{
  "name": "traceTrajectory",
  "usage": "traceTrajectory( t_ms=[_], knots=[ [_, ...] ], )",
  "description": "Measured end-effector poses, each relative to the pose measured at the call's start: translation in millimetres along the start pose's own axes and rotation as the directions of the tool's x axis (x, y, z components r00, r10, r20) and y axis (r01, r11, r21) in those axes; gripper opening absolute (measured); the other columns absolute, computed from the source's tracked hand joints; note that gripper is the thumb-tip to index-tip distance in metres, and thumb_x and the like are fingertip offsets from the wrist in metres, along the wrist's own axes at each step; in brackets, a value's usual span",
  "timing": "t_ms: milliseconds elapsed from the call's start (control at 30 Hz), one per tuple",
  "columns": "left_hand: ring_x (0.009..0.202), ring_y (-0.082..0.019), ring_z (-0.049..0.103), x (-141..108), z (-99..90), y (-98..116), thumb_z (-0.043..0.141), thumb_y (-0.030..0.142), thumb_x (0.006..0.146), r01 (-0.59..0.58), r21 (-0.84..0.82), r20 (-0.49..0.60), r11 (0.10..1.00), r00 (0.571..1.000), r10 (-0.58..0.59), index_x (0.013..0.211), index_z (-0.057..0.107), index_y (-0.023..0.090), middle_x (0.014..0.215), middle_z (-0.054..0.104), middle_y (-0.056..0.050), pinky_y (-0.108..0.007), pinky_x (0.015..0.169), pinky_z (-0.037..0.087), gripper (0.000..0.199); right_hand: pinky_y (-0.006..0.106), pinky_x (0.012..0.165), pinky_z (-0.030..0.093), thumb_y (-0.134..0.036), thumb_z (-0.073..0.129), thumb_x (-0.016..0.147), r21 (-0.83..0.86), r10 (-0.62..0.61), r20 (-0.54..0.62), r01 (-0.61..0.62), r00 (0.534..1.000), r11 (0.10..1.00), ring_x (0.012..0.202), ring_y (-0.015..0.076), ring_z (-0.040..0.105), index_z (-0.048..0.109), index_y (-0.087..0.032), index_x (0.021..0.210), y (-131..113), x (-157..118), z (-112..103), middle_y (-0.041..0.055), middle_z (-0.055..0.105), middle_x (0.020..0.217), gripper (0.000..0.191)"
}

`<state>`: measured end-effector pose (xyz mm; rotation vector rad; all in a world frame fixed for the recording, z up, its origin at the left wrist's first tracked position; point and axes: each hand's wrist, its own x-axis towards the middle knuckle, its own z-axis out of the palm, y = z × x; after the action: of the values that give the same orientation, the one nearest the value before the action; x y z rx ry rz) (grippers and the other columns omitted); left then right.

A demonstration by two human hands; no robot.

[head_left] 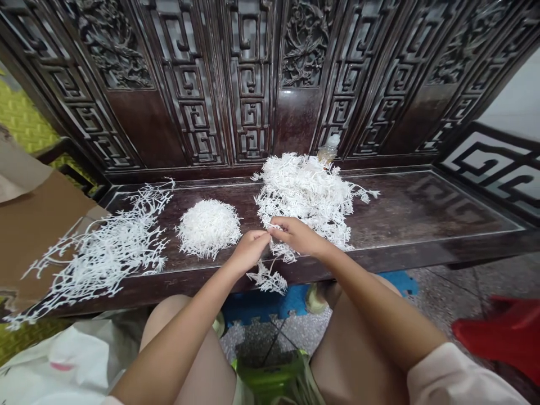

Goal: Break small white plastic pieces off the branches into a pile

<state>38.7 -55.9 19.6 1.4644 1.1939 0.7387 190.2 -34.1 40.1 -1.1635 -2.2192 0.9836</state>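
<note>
My left hand [252, 247] and my right hand [293, 233] meet at the bench's front edge, fingertips pinched together. Between them is a white branched plastic sprig [270, 278], which hangs below the fingers over the edge. Exactly how each hand grips it is partly hidden. Just behind my right hand rises a large heap of white branched sprigs [304, 185]. To the left of my left hand sits a smaller round pile of short white pieces [208, 228]. Farther left, bare white branching stems [118, 247] lie in a tangle, some sticking out past the bench's front edge.
The dark wooden bench [405, 211] has a carved lattice back [253, 84]. Behind the large heap stands a small bottle with a white lid [331, 147]. Cardboard [46, 225] is at left, a white bag [71, 360] at lower left, and a red plastic object [502, 332] at right.
</note>
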Motion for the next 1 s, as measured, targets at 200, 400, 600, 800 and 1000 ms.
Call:
traceTrajectory(
  t_ms=[200, 400, 600, 800, 1000],
  knots=[
    [0.049, -0.008, 0.024, 4, 2.2, -3, 0.037, 0.028, 0.066, -0.076, -0.066, -0.138, 0.995, 0.988, 0.066, 0.049, 0.025, 0.018, 0.05, 0.022, 0.003, -0.022, 0.047, 0.021, 0.023, 0.023, 0.059, 0.028, -0.038, 0.036, 0.082, -0.155, -0.008, -0.06, -0.001, 0.998, 0.988, 0.061, 0.0116, 0.042, 0.048, -0.019, 0.069, -4, 2, 1, -0.0004, 0.048, 0.063, 0.027],
    [0.051, -0.009, 0.026, -22, 8.4, 12, 0.035, 0.025, 0.064, -0.208, -0.015, -0.044, 0.978, 0.977, 0.207, 0.047, 0.021, 0.018, 0.05, 0.023, 0.002, -0.024, 0.05, 0.023, 0.023, 0.027, 0.061, 0.031, -0.041, 0.04, 0.08, -0.119, 0.197, -0.345, -0.251, 0.918, 0.961, 0.061, 0.0146, 0.043, 0.055, -0.02, 0.079, 26, 6, -25, 0.0029, 0.053, 0.066, 0.026],
    [0.048, -0.01, 0.026, -12, -6.2, 7, 0.03, 0.021, 0.066, -0.104, -0.258, -0.114, 0.961, 0.991, 0.077, 0.047, 0.027, 0.018, 0.048, 0.024, 0.002, -0.025, 0.049, 0.024, 0.02, 0.027, 0.061, 0.031, -0.047, 0.038, 0.079, -0.048, 0.195, -0.464, -0.245, 0.864, 0.968, 0.065, 0.0144, 0.042, 0.046, -0.018, 0.068, 46, 1, -53, 0.0024, 0.047, 0.067, 0.032],
    [0.048, -0.008, 0.037, 11, -17.9, -4, 0.037, 0.045, 0.075, 0.185, -0.517, 0.038, 0.836, 0.98, -0.194, 0.048, 0.033, 0.017, 0.049, 0.035, 0.002, -0.023, 0.052, 0.032, 0.039, 0.024, 0.054, 0.025, -0.046, 0.038, 0.079, 0.025, 0.132, -0.232, -0.129, 0.964, 0.991, 0.055, 0.0093, 0.03, 0.032, -0.018, 0.061, 7, 0, -10, -0.0034, 0.026, 0.058, 0.034],
    [0.049, -0.006, 0.041, 10, -2.9, -13, 0.049, 0.029, 0.07, 0.302, -0.639, 0.195, 0.707, 0.953, -0.231, 0.06, 0.045, 0.014, 0.057, 0.044, 0.001, -0.02, 0.049, 0.03, 0.018, 0.023, 0.054, 0.024, -0.041, 0.038, 0.079, 0.04, 0.108, -0.163, -0.103, 0.981, 0.994, 0.055, 0.009, 0.028, 0.03, -0.019, 0.06, 2, 2, -3, -0.0038, 0.024, 0.058, 0.031]
  ],
)
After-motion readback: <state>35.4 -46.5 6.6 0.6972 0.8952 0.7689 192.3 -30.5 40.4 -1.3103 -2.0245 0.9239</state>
